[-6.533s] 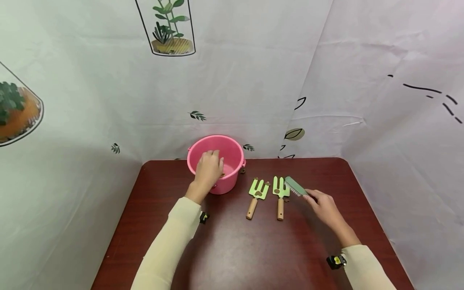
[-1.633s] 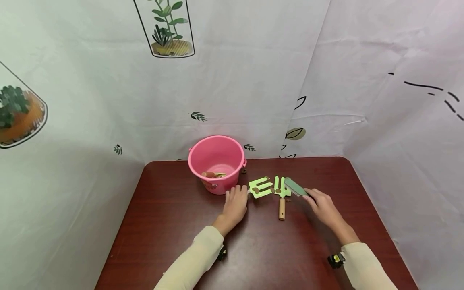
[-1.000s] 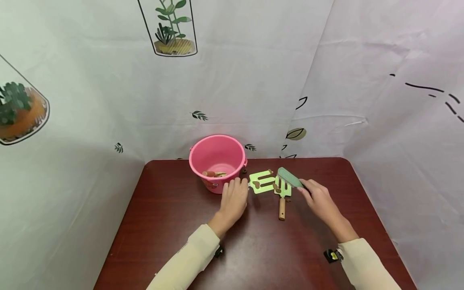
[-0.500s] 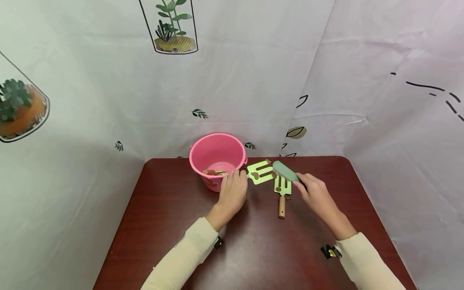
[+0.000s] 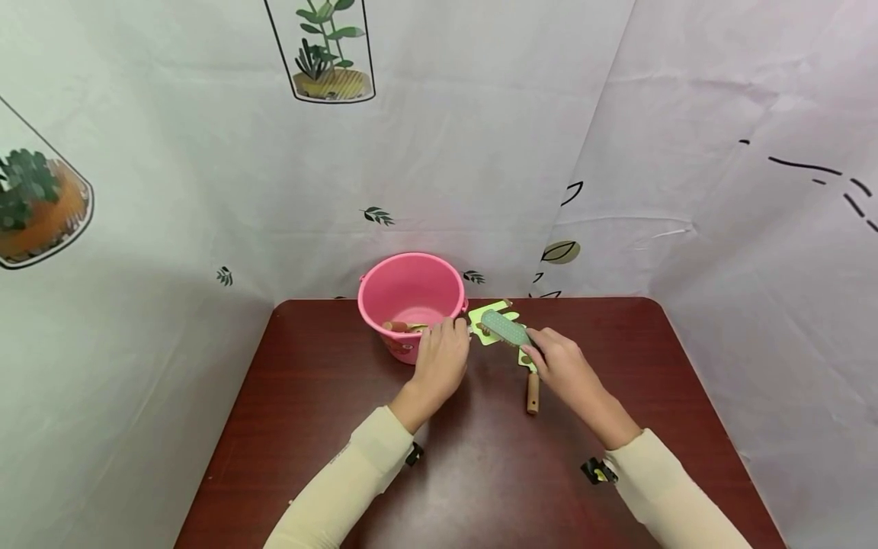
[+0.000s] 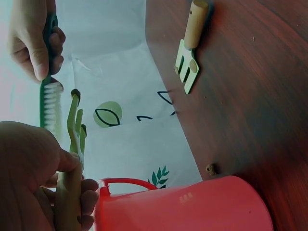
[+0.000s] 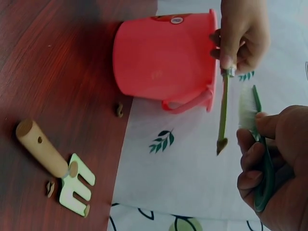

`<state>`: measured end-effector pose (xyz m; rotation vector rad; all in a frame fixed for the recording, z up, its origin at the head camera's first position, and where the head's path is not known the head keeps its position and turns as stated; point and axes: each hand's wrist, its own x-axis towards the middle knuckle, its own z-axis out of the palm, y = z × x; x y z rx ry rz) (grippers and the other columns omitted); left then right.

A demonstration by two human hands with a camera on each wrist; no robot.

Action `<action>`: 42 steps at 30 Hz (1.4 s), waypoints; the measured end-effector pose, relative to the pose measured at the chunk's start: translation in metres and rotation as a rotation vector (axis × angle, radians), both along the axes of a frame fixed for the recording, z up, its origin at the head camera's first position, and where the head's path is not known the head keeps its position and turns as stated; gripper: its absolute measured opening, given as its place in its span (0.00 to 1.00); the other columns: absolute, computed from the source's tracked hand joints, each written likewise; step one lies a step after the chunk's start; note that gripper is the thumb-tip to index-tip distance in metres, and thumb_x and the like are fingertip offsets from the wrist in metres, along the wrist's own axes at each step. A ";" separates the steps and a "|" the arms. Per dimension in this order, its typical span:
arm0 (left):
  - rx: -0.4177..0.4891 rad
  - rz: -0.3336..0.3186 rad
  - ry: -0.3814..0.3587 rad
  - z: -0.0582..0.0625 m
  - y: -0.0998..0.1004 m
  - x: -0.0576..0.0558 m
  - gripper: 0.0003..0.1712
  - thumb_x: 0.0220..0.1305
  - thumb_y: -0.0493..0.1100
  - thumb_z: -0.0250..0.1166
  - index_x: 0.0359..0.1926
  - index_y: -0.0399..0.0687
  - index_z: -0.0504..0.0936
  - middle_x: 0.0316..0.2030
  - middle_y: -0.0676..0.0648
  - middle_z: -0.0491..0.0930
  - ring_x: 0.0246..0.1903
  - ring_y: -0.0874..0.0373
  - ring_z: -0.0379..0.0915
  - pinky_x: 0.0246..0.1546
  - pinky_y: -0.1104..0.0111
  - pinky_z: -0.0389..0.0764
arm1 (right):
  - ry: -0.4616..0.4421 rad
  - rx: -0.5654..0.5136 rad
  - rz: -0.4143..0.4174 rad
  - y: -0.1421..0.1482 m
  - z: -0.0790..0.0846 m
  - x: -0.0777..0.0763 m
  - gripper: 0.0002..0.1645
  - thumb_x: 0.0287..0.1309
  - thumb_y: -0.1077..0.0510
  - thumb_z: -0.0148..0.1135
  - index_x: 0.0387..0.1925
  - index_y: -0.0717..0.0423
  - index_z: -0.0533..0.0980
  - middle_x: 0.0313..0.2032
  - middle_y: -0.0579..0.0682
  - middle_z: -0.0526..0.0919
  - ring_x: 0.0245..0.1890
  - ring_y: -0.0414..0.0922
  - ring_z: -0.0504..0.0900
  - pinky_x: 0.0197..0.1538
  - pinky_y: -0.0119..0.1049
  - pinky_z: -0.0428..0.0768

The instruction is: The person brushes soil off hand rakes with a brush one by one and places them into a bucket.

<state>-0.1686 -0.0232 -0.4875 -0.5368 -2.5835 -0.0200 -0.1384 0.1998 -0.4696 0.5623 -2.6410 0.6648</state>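
My left hand [image 5: 442,357] grips a green garden fork [image 5: 479,314] by its wooden handle [image 6: 68,197], raised beside the right rim of the pink bucket [image 5: 401,284]. Brown bits cling to its tine tips. In my right hand [image 5: 565,367] is a green brush [image 5: 504,328], held over the fork in the head view and hiding part of its tines. The wrist views show its white bristles [image 6: 52,103] facing the fork; contact between them cannot be told. A second green fork with a wooden handle [image 5: 533,393] lies on the table, its head partly behind the brush and right hand.
Inside the bucket lies a tool with a brownish handle [image 5: 395,326], partly hidden by the wall. Small brown clumps [image 7: 119,109] sit on the dark red table [image 5: 480,473] near the bucket and the second fork. A printed white cloth [image 5: 480,152] stands behind the table.
The left hand went from inside the bucket to the left fork, turned it and lifted it. The right hand moved the brush leftward from over the second fork onto the raised one.
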 end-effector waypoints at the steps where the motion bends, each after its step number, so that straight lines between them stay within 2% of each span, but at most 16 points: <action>1: 0.000 0.000 -0.001 0.000 0.000 0.000 0.05 0.70 0.39 0.62 0.39 0.41 0.77 0.30 0.44 0.77 0.29 0.50 0.77 0.29 0.61 0.73 | 0.008 0.002 0.002 -0.002 0.000 -0.001 0.17 0.65 0.62 0.68 0.51 0.69 0.81 0.35 0.56 0.84 0.30 0.44 0.79 0.31 0.39 0.78; 5: 0.000 0.007 0.012 0.001 0.000 -0.001 0.04 0.69 0.39 0.63 0.38 0.42 0.77 0.29 0.44 0.77 0.29 0.50 0.77 0.28 0.60 0.73 | 0.023 0.007 -0.008 -0.011 0.001 -0.003 0.18 0.64 0.62 0.69 0.52 0.68 0.82 0.36 0.57 0.84 0.31 0.46 0.81 0.33 0.41 0.80; 11: 0.015 0.006 0.058 0.002 0.001 -0.001 0.05 0.67 0.39 0.64 0.35 0.43 0.77 0.28 0.45 0.77 0.26 0.50 0.76 0.26 0.61 0.71 | -0.043 0.045 -0.050 -0.021 0.004 -0.001 0.18 0.67 0.59 0.67 0.53 0.68 0.81 0.36 0.57 0.83 0.30 0.46 0.80 0.32 0.40 0.79; 15: 0.024 0.010 0.043 0.003 0.003 -0.001 0.05 0.66 0.39 0.64 0.36 0.43 0.77 0.28 0.45 0.77 0.27 0.49 0.76 0.27 0.61 0.71 | -0.064 0.070 -0.069 -0.023 0.003 0.000 0.18 0.68 0.58 0.67 0.52 0.68 0.81 0.37 0.57 0.84 0.31 0.48 0.82 0.33 0.42 0.81; 24: 0.022 0.016 0.010 0.005 0.004 0.000 0.05 0.66 0.38 0.65 0.38 0.42 0.78 0.30 0.44 0.78 0.29 0.49 0.77 0.29 0.60 0.72 | 0.002 0.091 -0.090 -0.018 0.000 0.000 0.19 0.67 0.58 0.67 0.55 0.66 0.81 0.35 0.57 0.83 0.31 0.50 0.84 0.32 0.45 0.83; 28: 0.032 0.013 -0.002 0.006 0.004 0.001 0.05 0.65 0.38 0.66 0.38 0.42 0.78 0.30 0.44 0.78 0.28 0.49 0.76 0.28 0.61 0.71 | 0.038 0.110 -0.104 -0.016 -0.001 0.000 0.16 0.65 0.58 0.69 0.47 0.67 0.82 0.32 0.57 0.81 0.29 0.52 0.84 0.31 0.47 0.84; 31: 0.040 0.010 -0.019 0.006 0.003 0.001 0.06 0.65 0.38 0.67 0.38 0.42 0.78 0.30 0.43 0.78 0.29 0.49 0.75 0.28 0.61 0.71 | 0.032 0.125 -0.116 -0.014 0.000 0.000 0.13 0.64 0.58 0.70 0.40 0.67 0.81 0.31 0.58 0.80 0.29 0.53 0.84 0.32 0.48 0.84; 42: 0.044 0.024 0.002 0.007 0.000 -0.001 0.05 0.65 0.37 0.66 0.37 0.41 0.77 0.28 0.44 0.75 0.28 0.49 0.74 0.28 0.62 0.68 | 0.003 0.086 -0.168 0.004 -0.001 -0.003 0.14 0.68 0.59 0.66 0.41 0.70 0.81 0.33 0.61 0.82 0.32 0.58 0.85 0.34 0.52 0.84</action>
